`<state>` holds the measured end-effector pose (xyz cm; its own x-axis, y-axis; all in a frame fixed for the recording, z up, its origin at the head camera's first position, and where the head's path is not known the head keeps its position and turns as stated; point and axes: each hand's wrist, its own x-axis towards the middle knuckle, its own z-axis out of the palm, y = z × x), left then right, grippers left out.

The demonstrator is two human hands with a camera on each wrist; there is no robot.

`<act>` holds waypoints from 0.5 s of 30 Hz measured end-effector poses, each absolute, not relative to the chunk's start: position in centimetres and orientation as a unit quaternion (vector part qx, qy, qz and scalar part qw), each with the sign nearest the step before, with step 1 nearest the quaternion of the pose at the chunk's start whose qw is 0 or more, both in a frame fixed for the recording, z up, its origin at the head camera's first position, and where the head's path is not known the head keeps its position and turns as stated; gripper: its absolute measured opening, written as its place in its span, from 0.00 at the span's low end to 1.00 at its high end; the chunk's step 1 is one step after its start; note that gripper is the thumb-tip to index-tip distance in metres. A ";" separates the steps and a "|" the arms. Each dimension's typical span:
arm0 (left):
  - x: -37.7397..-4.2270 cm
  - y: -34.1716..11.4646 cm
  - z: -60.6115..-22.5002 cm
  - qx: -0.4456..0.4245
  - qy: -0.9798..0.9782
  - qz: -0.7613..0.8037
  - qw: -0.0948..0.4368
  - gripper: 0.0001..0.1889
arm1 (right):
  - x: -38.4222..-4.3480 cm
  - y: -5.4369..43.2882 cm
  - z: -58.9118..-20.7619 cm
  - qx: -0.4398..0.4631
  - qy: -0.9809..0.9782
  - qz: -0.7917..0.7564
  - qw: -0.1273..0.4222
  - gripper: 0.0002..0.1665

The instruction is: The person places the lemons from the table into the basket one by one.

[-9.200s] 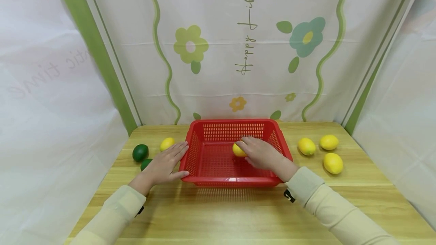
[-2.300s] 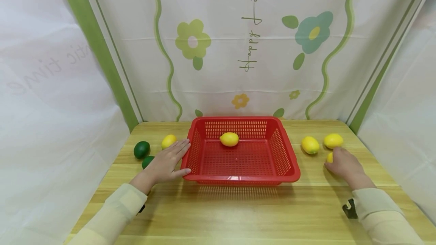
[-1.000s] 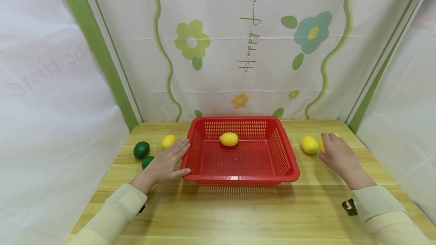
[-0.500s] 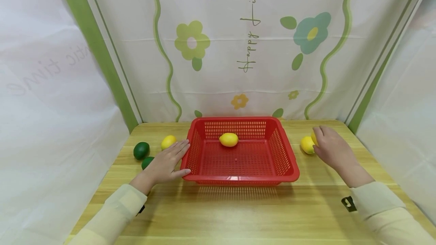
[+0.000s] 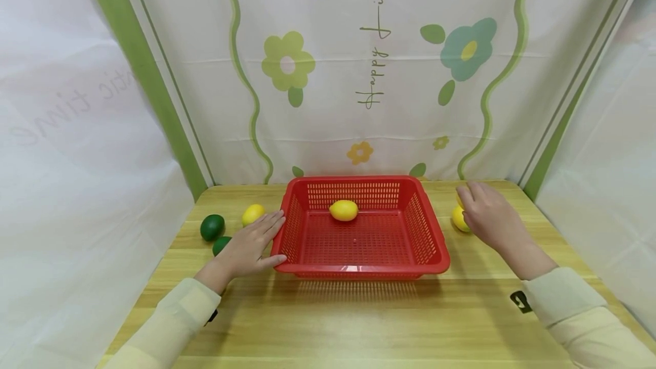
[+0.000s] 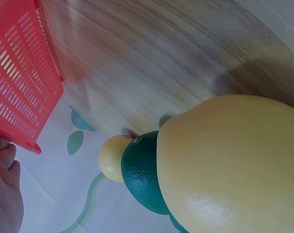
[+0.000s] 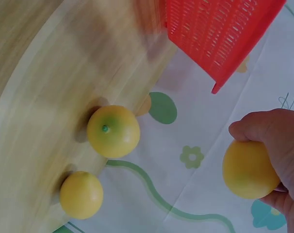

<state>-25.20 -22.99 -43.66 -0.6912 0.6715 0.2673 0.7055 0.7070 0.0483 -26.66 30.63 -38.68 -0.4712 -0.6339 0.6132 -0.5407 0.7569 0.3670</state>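
My left hand (image 5: 249,246) rests with straight fingers on the left rim of the red basket (image 5: 359,270). One lemon (image 5: 343,210) lies inside the basket, near its back wall. To the right, my right hand (image 5: 492,218) grips another lemon (image 7: 250,169) above the table, between thumb and fingers. In the head view that hand covers most of the held lemon. A lemon (image 5: 460,219) on the table shows just left of this hand; the right wrist view also has a second table lemon (image 7: 81,195), hidden in the head view.
Left of the basket are a lemon (image 5: 253,214) and two dark green, lime-like fruits, one (image 5: 212,227) farther out and one (image 5: 221,245) partly behind my left hand. A large yellow fruit (image 6: 234,165) looms close in the left wrist view. A printed curtain (image 5: 328,101) stands behind the table.
Earlier, my right hand let go of a lemon in the basket and reached right. Since then it has picked up a lemon there, raised it and moved left. My left hand stays on the rim.
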 end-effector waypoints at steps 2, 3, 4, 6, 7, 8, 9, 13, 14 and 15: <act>-25.2 -23.0 -43.7 -0.376 -0.916 -0.074 0.117 0.43 | -26.7 30.4 -38.5 0.351 -0.851 -0.061 0.387 0.32; -25.2 -23.0 -43.7 -0.376 -0.916 -0.074 0.117 0.43 | -26.8 30.2 -38.4 0.354 -0.849 -0.060 0.388 0.30; -25.2 -23.0 -43.7 -0.376 -0.916 -0.073 0.118 0.43 | -26.8 30.1 -38.3 0.357 -0.847 -0.060 0.388 0.27; -25.2 -23.0 -43.7 -0.377 -0.916 -0.071 0.119 0.43 | -26.9 29.8 -38.2 0.362 -0.845 -0.058 0.391 0.24; -25.2 -23.0 -43.7 -0.377 -0.916 -0.070 0.120 0.43 | -26.9 29.7 -38.1 0.363 -0.843 -0.060 0.392 0.22; -25.2 -23.0 -43.7 -0.378 -0.915 -0.069 0.121 0.43 | -26.9 29.5 -38.0 0.364 -0.843 -0.063 0.391 0.22; -25.2 -23.0 -43.7 -0.379 -0.915 -0.068 0.122 0.43 | -27.0 29.4 -37.9 0.366 -0.841 -0.065 0.392 0.22; -25.2 -23.0 -43.6 -0.381 -0.914 -0.069 0.124 0.43 | -27.1 28.6 -37.4 0.374 -0.834 -0.072 0.399 0.24; -25.2 -23.0 -43.6 -0.380 -0.914 -0.070 0.124 0.43 | -27.1 28.5 -37.3 0.376 -0.832 -0.073 0.401 0.24; -25.2 -23.0 -43.6 -0.379 -0.914 -0.070 0.123 0.43 | -27.1 28.3 -37.2 0.379 -0.830 -0.072 0.403 0.24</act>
